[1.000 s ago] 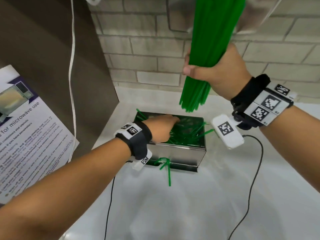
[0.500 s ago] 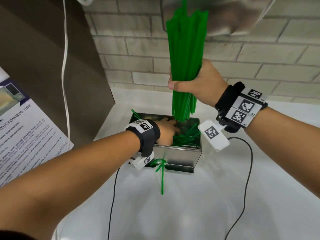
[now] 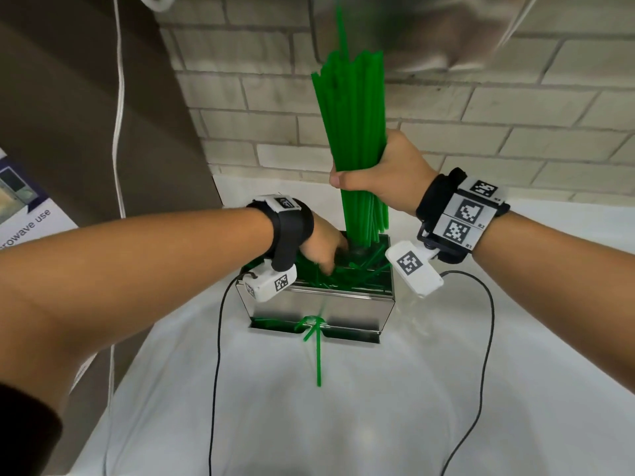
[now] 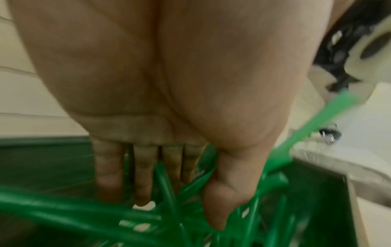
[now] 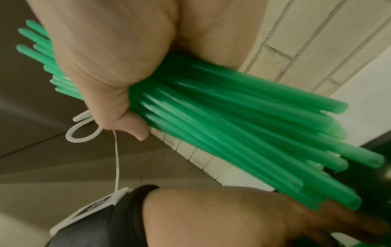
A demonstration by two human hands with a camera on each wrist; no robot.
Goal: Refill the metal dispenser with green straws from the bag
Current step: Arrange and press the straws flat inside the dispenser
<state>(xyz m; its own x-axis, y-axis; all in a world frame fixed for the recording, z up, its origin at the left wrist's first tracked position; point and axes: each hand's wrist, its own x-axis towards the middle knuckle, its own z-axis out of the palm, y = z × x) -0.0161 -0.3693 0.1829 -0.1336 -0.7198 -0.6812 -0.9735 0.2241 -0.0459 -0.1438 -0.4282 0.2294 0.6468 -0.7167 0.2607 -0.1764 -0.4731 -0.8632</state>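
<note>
Now the right hand [image 3: 385, 176], fist clenched round the bundle of green straws [image 3: 354, 132], should tip it flat before letting go, so nothing jams upright in the metal dispenser [image 3: 319, 304] near the counter's back edge. The left hand [image 3: 323, 250], fingers straight, parts loose straws inside. The bundle hangs lower than a second ago.

metal dispenser [image 3: 319, 304] on counter [image 3: 343, 424] before brick wall [image 3: 515, 132], straw bundle [image 3: 357, 149] upright above it in right hand [image 3: 385, 176], left hand [image 3: 319, 249] inside among loose straws [image 3: 357, 273], sign [image 3: 24, 207] far left
</note>
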